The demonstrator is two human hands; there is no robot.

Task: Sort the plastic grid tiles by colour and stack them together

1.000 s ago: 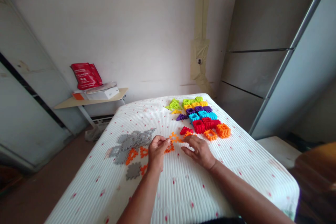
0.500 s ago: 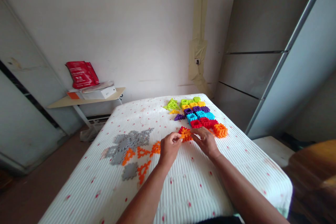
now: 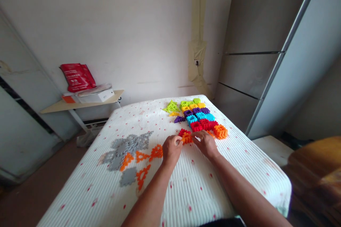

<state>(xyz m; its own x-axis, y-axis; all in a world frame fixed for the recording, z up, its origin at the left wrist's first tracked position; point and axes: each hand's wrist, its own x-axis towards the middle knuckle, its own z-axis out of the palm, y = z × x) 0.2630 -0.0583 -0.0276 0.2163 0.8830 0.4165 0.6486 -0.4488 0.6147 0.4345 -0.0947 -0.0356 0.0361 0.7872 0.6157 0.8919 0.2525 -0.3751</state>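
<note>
My left hand (image 3: 172,148) and my right hand (image 3: 205,143) pinch an orange interlocking building piece (image 3: 187,138) from both sides, low over the table. Its notched edges show between my fingertips; the hands hide its ends. Just behind it lie red pieces (image 3: 183,132). To the right stands an orange block (image 3: 220,132) built from such pieces. Several loose orange triangle pieces (image 3: 142,175) lie left of my left hand, beside a spread of grey pieces (image 3: 133,144) and a grey square piece (image 3: 128,176).
Beyond my hands, rows of joined blocks run back: red (image 3: 207,124), light blue (image 3: 191,118), purple (image 3: 196,110), yellow (image 3: 193,106) and green (image 3: 186,104). Loose green pieces (image 3: 171,106) lie beside them. A side table (image 3: 54,107) holds a red bag (image 3: 77,77). A fridge (image 3: 247,67) stands right.
The orange piece looks tilted flatter between my hands, which stay close together. The whole view has shifted slightly, so the surroundings sit a little further left.
</note>
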